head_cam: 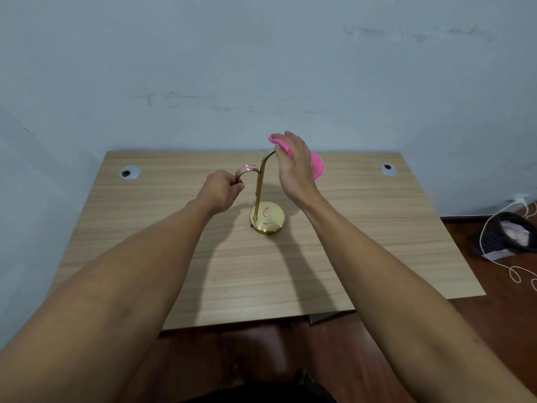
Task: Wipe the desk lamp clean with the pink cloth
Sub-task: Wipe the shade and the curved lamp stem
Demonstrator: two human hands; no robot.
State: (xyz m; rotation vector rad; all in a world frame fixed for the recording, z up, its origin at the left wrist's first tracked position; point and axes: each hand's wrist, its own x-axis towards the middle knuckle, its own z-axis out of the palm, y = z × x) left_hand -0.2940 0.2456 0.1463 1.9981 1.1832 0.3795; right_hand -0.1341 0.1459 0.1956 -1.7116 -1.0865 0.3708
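Two bare hands work a slim brass desk lamp [259,187] standing on the wooden tabletop [363,228]: the left hand [222,191] pinches its curved arm, while the right hand [293,164] presses a crumpled pink cloth [315,167] against the lamp's upper bend.

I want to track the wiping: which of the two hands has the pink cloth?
The right hand holds the pink cloth at the lamp's upper bend; the left hand only grips the curved end.

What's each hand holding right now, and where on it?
Left hand pinches the lamp at its curved head end. Right hand grips the bunched pink cloth, pressing it on the top bend of the lamp's arm.
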